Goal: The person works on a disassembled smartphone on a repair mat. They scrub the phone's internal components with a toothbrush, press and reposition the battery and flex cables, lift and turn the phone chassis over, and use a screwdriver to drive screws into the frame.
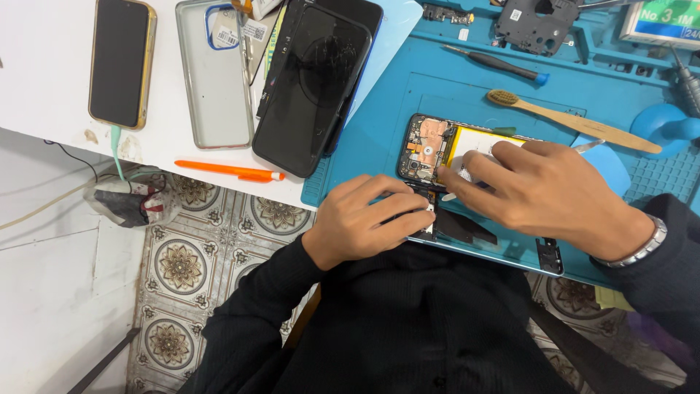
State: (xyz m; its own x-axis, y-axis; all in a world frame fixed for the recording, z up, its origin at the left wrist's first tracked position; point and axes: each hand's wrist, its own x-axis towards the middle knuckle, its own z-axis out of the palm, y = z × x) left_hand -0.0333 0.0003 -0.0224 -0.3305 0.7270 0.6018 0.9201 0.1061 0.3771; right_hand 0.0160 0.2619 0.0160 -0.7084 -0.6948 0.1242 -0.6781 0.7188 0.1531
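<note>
Desk [51, 87] space at your far left carries a gold-edged phone [122, 62] lying screen up, and just beside it a clear phone case [214, 80]. Next along, a dark phone with a cracked screen [313, 84] lies tilted across the edge of the blue work mat [408, 95], with an orange pen [230, 171] near the desk's front edge below it. Your left hand [364, 219] rests at the near edge of the mat, its fingers [408, 215] curled down onto the lower end of the opened phone [430, 149], pinning it rather than gripping around it. That opened phone lies flat on the mat in front of you, its back off, the circuit board with a copper patch showing at its upper end and the pale battery [477, 142] in the middle. Your right hand [554, 193] lies over the battery, fingers [477, 171] stretched out and pressed flat against it; you cannot tell whether they pinch anything beneath. A metal watch [642, 248] sits on that wrist. Farther back on the mat lie a black-handled screwdriver [496, 64] and a wooden toothbrush [576, 120], with a dark phone frame [536, 25] beyond them near the back edge.
</note>
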